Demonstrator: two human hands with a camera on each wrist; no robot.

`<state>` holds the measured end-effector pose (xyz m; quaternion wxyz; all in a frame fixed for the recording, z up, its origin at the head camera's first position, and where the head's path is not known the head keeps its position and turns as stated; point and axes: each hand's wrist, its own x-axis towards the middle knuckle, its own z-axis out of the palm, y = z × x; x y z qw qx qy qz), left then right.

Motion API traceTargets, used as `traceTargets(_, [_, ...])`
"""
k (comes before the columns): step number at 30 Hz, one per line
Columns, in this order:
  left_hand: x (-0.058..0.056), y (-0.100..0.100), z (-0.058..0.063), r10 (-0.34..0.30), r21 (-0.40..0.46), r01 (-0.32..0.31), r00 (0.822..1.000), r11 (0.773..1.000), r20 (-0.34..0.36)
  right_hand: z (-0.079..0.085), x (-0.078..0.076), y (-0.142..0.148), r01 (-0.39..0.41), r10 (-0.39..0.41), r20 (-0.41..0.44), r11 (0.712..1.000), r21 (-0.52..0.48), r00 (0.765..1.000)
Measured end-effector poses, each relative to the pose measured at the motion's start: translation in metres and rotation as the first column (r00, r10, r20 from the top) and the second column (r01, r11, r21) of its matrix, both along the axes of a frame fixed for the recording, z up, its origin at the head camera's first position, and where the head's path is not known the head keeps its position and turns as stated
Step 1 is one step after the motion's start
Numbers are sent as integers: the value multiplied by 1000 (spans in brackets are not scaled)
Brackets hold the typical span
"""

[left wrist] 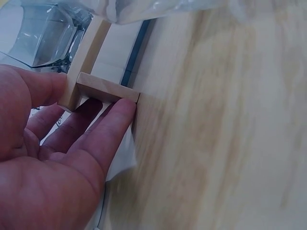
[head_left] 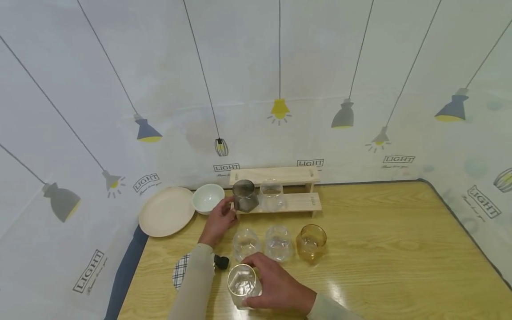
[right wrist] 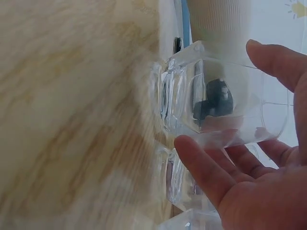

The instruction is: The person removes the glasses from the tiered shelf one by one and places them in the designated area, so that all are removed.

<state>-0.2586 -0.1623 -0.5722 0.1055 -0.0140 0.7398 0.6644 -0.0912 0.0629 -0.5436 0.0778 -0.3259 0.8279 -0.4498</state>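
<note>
At the left end of a two-tier wooden rack (head_left: pixel 298 202), my left hand (head_left: pixel 219 222) grips the lower board. In the left wrist view its thumb lies against the board (left wrist: pixel 90 55) and its fingers reach under beside the end leg (left wrist: pixel 108 88). A smoky grey glass (head_left: pixel 245 198) and a clear glass (head_left: pixel 272 195) stand on that tier. Near the front, my right hand (head_left: pixel 280 284) holds another clear faceted glass (right wrist: pixel 216 103) between thumb and fingers. Whether its base touches the table cannot be told. Two clear glasses (head_left: pixel 246 245) (head_left: pixel 278 243) and an amber glass (head_left: pixel 311 243) stand in a row.
A beige plate (head_left: pixel 166 212) and a pale bowl (head_left: pixel 208 198) sit at the back left. Under my left forearm lies a checked round item (head_left: pixel 181 270), partly hidden, near a small black object (head_left: pixel 222 262). Patterned white walls (head_left: pixel 256 133) rise behind the wooden table (head_left: pixel 392 240).
</note>
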Motion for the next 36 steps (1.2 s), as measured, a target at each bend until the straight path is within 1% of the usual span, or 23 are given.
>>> traceTargets(3, [-1, 0, -1, 0, -3, 0, 1000, 1000, 4, 2, -1, 4, -14, 15, 68, 999, -29, 998])
traceTargets(6, [-1, 0, -1, 1, -5, -1, 1000, 1000, 3, 7, -3, 10, -9, 19, 138, 998, -69, 990])
traceTargets(10, [0, 1, 0, -4, 0, 4, 1000, 1000, 6, 22, -7, 18, 20, -5, 163, 996, -92, 987])
traceTargets(14, [1, 2, 1, 0, 7, -1, 1000, 1000, 7, 38, -14, 25, 45, -33, 109, 993, -113, 994])
traceTargets(17, [1, 2, 1, 0, 7, 0, 1000, 1000, 5, 49, -22, 31, 61, -58, 21, 989, -133, 998])
traceTargets(18, [1, 2, 1, -2, 10, 2, 1000, 1000, 4, 53, -26, 33, 67, -69, -10, 989, -134, 998])
traceTargets(22, [0, 2, -2, -6, 18, 6, 1000, 1000, 9, 69, -41, 41, 105, -117, -70, 982, -155, 991])
traceTargets(27, [0, 1, -1, -11, 19, 11, 1000, 1000, 18, 88, -64, 52, 180, -200, -113, 969, -168, 973])
traceTargets(30, [-1, 0, -2, -12, 24, 11, 1000, 1000, 24, 98, -79, 59, 230, -249, -125, 962, -149, 960])
traceTargets(32, [-2, 0, -3, -14, 30, 13, 1000, 999, 24, 103, -92, 63, 249, -266, -138, 959, -133, 954])
traceTargets(36, [-3, -1, -5, -11, 33, 11, 1000, 999, 12, 107, -120, 70, 283, -293, -126, 955, -91, 948])
